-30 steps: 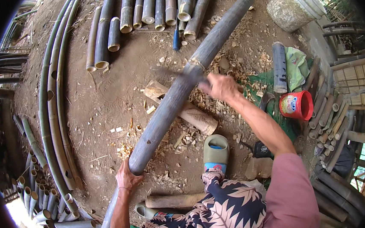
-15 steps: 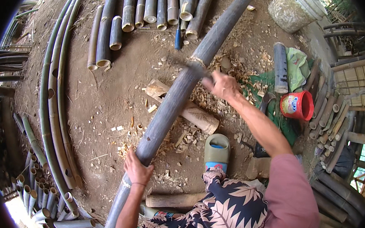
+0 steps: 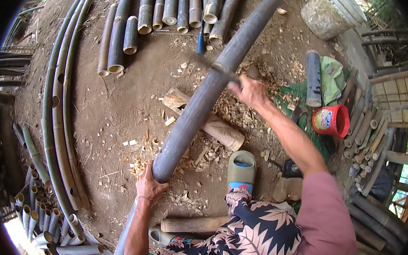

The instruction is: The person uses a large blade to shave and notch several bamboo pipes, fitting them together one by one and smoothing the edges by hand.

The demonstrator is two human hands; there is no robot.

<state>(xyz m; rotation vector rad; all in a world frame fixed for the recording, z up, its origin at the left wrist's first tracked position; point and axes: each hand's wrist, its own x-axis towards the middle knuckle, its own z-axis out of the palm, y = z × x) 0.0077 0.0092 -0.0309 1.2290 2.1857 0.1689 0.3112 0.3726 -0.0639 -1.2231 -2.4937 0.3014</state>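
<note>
Head view: long grey bamboo pole (image 3: 206,94) runs diagonally from lower left to top centre, resting across a wooden block (image 3: 214,123). Left hand (image 3: 150,186) wrapped round its lower part. Right hand (image 3: 251,90) fisted on a blade tool (image 3: 217,67) against the pole at mid-frame.

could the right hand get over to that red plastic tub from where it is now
Probably yes. The right hand grips a blade on the bamboo pole, and the red tub sits open on the ground nearby, nothing between them; the blade must go down first.

Bare dirt floor (image 3: 119,111), scattered wood chips (image 3: 224,107), daylight
</note>
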